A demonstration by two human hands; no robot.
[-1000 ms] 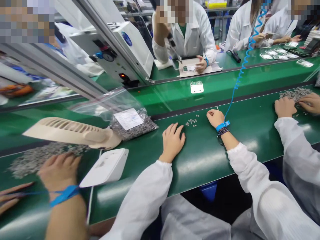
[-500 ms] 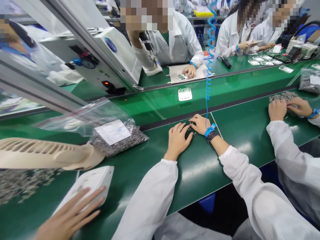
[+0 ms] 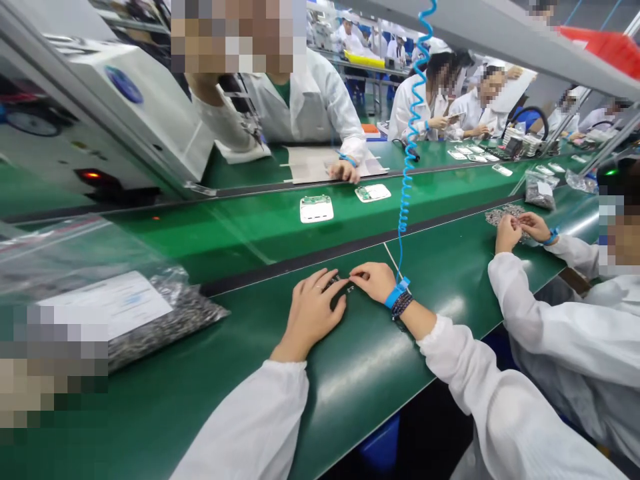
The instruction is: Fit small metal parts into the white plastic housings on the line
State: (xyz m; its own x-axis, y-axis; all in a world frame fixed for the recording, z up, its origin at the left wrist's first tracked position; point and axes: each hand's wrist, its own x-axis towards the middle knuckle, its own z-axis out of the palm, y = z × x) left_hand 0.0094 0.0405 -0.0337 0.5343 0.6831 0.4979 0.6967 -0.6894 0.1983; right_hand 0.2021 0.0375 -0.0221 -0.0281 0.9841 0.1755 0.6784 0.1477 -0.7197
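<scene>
My left hand (image 3: pixel 315 308) lies palm down on the green work surface, its fingers stretched out and its thumb apart. Beside its fingertips are a few tiny dark and silvery parts (image 3: pixel 351 289), too small to name. My right hand (image 3: pixel 376 283) comes in from the other side, thumb and forefinger pinched together close to the left fingertips. Whatever is in that pinch cannot be made out. A blue wrist strap (image 3: pixel 398 293) with a coiled blue cord (image 3: pixel 407 160) goes round my right wrist, next to a dark braided bracelet (image 3: pixel 403 306).
A clear bag of small metal parts (image 3: pixel 165 333) with a white label lies at left. Beyond the ledge, white housings with green boards (image 3: pixel 317 209) lie on the green belt (image 3: pixel 240 233). A co-worker's hand (image 3: pixel 345 172) is opposite; another co-worker's hands (image 3: pixel 510 233) work at right.
The view has swung right, so things appear further left. A second white housing now lies on the belt near the opposite co-worker's hand. My hands stay close together over the tiny parts.
</scene>
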